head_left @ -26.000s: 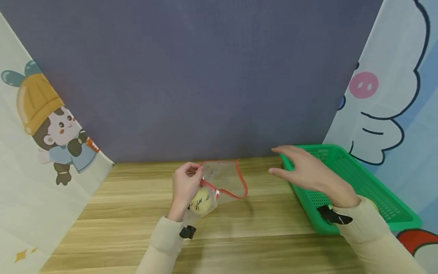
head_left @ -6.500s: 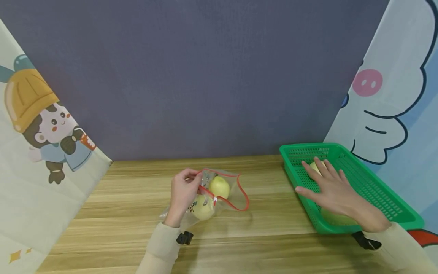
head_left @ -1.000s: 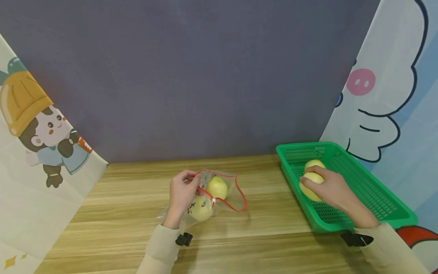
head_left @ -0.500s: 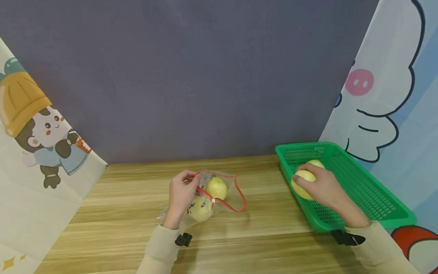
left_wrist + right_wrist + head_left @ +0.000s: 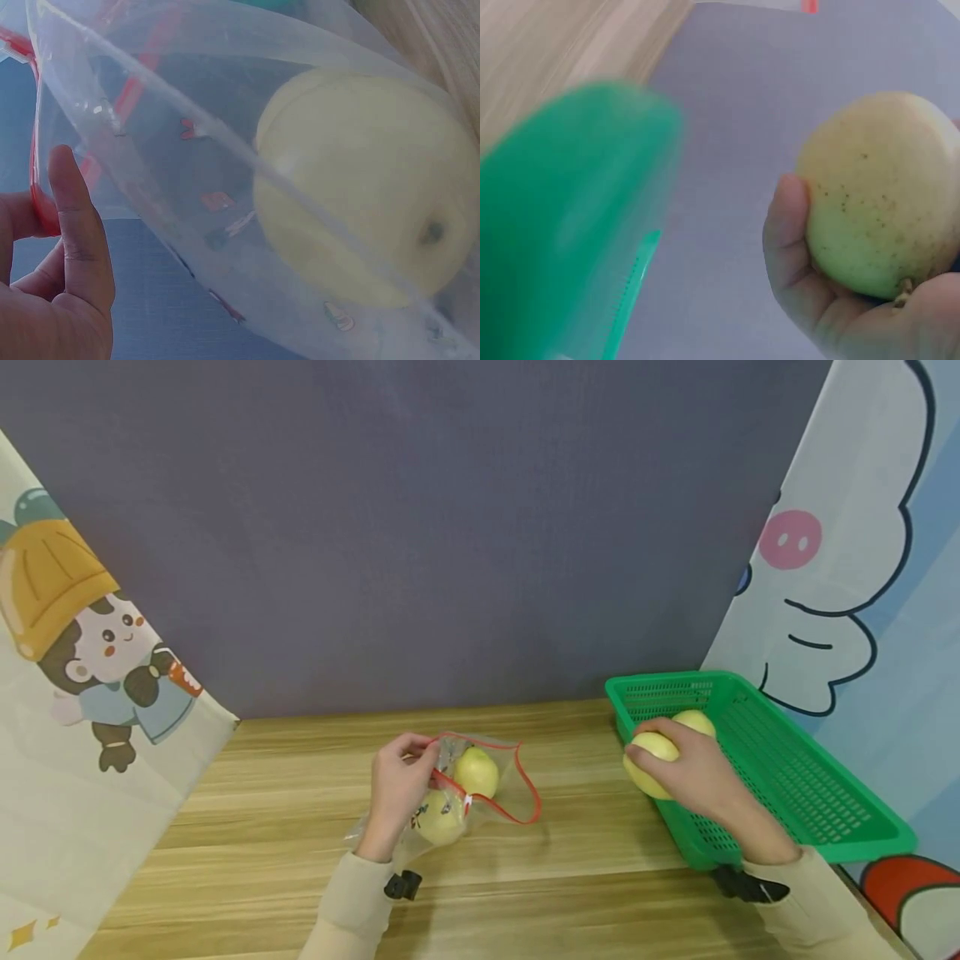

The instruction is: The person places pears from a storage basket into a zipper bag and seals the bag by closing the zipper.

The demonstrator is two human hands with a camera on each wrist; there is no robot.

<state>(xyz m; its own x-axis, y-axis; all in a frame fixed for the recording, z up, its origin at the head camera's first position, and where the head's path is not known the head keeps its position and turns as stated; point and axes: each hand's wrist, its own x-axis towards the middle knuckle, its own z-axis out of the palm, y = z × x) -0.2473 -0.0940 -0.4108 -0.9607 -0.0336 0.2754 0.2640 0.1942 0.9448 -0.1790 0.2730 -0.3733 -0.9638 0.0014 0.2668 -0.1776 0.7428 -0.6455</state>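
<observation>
My left hand (image 5: pixel 401 781) pinches the red-trimmed edge of a clear zip bag (image 5: pixel 510 789) on the table. Two pale yellow apples lie in this bag: one apple (image 5: pixel 476 772) near its open mouth, another apple (image 5: pixel 441 820) deeper down, seen large through the plastic in the left wrist view. My right hand (image 5: pixel 697 764) grips a third yellow apple (image 5: pixel 648 768) over the left rim of the green basket (image 5: pixel 817 760). Brown specks and a short stem show on the held apple (image 5: pixel 877 195) in the right wrist view. The right palm is partly hidden there.
Inside the basket, behind my right hand, sits one more yellow apple (image 5: pixel 695 723). The wooden table (image 5: pixel 300 827) ends against a grey-blue back panel (image 5: pixel 450 527). Cartoon-printed sheets (image 5: pixel 825 635) stand along both sides.
My right hand has taken hold of an apple in the basket and carried it left to the basket's rim. My left hand has kept its grip on the bag.
</observation>
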